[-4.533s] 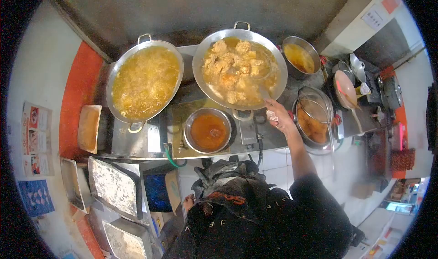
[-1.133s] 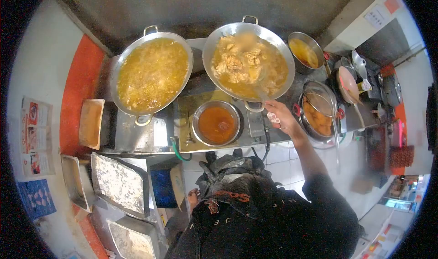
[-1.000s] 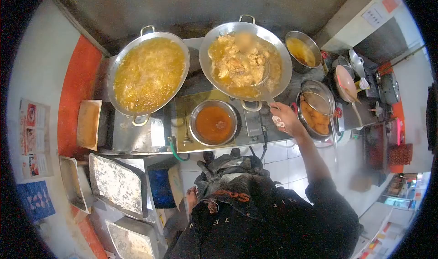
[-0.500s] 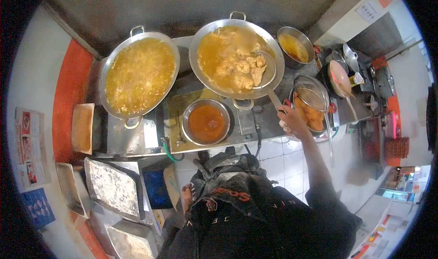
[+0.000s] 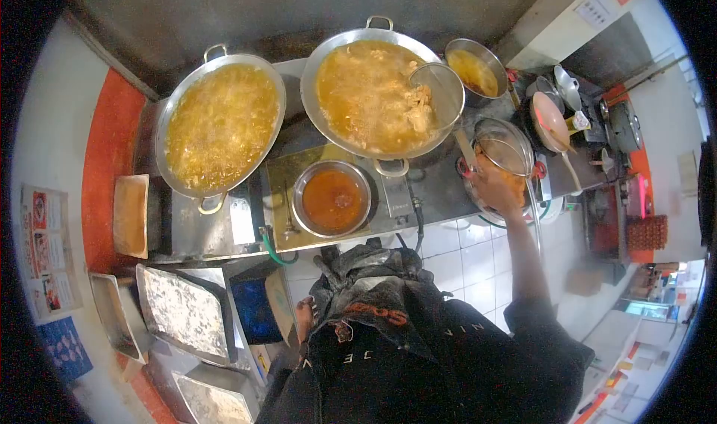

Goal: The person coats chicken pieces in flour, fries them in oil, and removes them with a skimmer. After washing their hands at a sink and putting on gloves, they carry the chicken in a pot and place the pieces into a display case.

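My right hand [image 5: 502, 188] is closed around the handle of a round skimmer [image 5: 445, 101]. The skimmer's bowl is at the right side of a wide pan of oil [image 5: 351, 95], beside pale golden fried pieces [image 5: 420, 110], perhaps chicken, partly under the oil. Below my right hand, fried pieces [image 5: 489, 162] lie in a round container, with a wire strainer [image 5: 504, 141] resting over it. My left hand [image 5: 305, 313] hangs low beside the apron; its fingers are too dark and partly hidden to read.
To the left stands a second pan [image 5: 222, 121] of bubbling oil. A bowl of reddish-orange liquid [image 5: 332, 198] sits at the front. Behind on the right are a small pot [image 5: 476, 73] and a pink pan [image 5: 550, 121]. A flour-covered tray [image 5: 183, 312] is at lower left.
My right hand has shifted right and slightly up. The skimmer's bowl has moved toward the pan's right rim, and the fried pieces that were in it now appear beside it in the oil.
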### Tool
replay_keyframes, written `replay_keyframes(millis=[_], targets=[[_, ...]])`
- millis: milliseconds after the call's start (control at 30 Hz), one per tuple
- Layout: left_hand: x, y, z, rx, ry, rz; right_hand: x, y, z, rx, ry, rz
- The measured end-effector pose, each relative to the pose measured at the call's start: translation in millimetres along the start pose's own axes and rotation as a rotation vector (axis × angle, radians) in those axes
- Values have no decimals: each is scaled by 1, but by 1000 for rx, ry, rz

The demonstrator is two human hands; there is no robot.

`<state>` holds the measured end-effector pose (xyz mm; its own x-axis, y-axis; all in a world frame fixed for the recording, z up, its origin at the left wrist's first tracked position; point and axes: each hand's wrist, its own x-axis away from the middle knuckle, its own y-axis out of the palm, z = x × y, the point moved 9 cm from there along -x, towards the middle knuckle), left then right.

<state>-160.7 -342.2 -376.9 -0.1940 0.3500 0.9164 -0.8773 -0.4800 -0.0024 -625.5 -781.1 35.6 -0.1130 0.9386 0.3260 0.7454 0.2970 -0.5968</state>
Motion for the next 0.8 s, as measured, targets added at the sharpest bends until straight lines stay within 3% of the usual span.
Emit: replay_keyframes(millis=[33,100,200,367,467,533,633,667,767,800], targets=[[-13,-5,-15,-1,3,0,1,-7,-5,184,-85,33],[-27,-9,-17,183,289,-36,4,-24,-18,378,-172,107],[-28,-12,-23,301,292,-42,9,-37,-29,449,-211,171],[-35,-11,-27,228,236,-32,15,-51,-63,556,-203,295],[-15,-8,-14,223,142,46,31,-43,-101,719,-356,253],[-8,-10,-14,216,78,81,50,-51,-119,486,-219,400],[-9,-15,-14,164,70,158,58,-39,-96,630,-228,284],[-5,-15,-12,146,90,142,64,-34,-81,629,-232,279],[-26,-20,-26,79,206,92,84,-1,-87,924,-582,334],[-29,-20,-23,25,301,53,69,6,-79,873,-368,245]])
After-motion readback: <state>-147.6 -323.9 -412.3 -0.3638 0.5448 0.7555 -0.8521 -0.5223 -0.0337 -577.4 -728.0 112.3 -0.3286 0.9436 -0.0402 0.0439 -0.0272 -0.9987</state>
